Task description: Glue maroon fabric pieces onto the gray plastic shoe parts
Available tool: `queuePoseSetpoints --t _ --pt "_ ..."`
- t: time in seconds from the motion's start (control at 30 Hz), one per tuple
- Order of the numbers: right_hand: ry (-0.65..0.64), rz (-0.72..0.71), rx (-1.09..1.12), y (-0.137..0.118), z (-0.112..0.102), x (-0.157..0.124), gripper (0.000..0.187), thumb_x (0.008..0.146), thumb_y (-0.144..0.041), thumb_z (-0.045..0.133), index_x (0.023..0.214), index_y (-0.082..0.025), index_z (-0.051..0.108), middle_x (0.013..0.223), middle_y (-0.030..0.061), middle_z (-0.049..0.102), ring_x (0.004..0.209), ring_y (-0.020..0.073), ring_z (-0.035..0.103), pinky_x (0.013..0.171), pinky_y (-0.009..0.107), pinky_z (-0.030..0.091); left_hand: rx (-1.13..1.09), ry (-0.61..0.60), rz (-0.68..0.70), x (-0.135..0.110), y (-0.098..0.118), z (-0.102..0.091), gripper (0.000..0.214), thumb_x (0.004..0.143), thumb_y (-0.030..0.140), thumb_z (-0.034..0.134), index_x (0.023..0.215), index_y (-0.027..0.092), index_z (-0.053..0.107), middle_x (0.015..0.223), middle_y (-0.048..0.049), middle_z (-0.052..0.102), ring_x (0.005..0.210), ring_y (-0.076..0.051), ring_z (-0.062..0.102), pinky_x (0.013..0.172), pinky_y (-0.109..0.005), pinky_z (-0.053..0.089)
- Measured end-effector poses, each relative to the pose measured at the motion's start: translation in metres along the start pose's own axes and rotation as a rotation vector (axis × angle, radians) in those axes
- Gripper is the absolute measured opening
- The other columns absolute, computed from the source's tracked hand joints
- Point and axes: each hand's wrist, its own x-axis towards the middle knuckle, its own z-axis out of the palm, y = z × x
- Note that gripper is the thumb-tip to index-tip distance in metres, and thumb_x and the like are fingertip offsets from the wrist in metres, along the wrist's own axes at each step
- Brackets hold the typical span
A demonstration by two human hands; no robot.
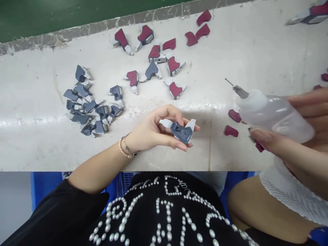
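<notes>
My left hand (159, 130) pinches a small grey-blue plastic part (182, 131) with white tabs, its hollow side facing up, just above the white worktable (38, 143). My right hand (294, 133) is wrapped round a translucent squeeze bottle (271, 114) lying sideways, its metal needle tip (232, 84) pointing up and left, a short way to the right of the part. Needle and part are apart.
A heap of several grey-blue parts (89, 106) lies at the left. Dark red parts with white tabs (159, 56) are scattered at the back centre. Loose dark red pieces (232, 123) lie under the bottle and at the far right. A green surface (51, 13) lies beyond the table's far edge.
</notes>
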Motion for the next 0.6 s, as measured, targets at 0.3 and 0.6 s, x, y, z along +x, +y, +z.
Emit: queuePoseSetpoints --t 0.3,0.6 --pt "-0.178 -0.024 0.088 -0.002 0.051 0.028 0.037 0.082 -0.026 0.077 0.113 -0.028 0.056 0.119 0.0051 0.072 0.096 0.0255 0.071 0.075 0.041 0.059 0.149 0.039 0.059 0.002 0.001 0.000 0.040 0.073 0.017 0.088 0.095 0.020 0.055 0.110 -0.0081 0.075 0.106 -0.025 0.076 0.077 -0.029 0.070" --pt "-0.094 0.113 -0.386 0.036 0.012 0.024 0.046 0.080 -0.054 0.076 0.114 -0.024 0.065 0.119 0.0120 0.071 0.108 0.0337 0.065 0.084 0.048 0.052 0.360 0.131 0.092 0.001 -0.002 0.004 0.036 0.074 0.021 0.086 0.092 0.020 0.054 0.100 -0.0092 0.075 0.116 -0.029 0.072 0.069 -0.023 0.068"
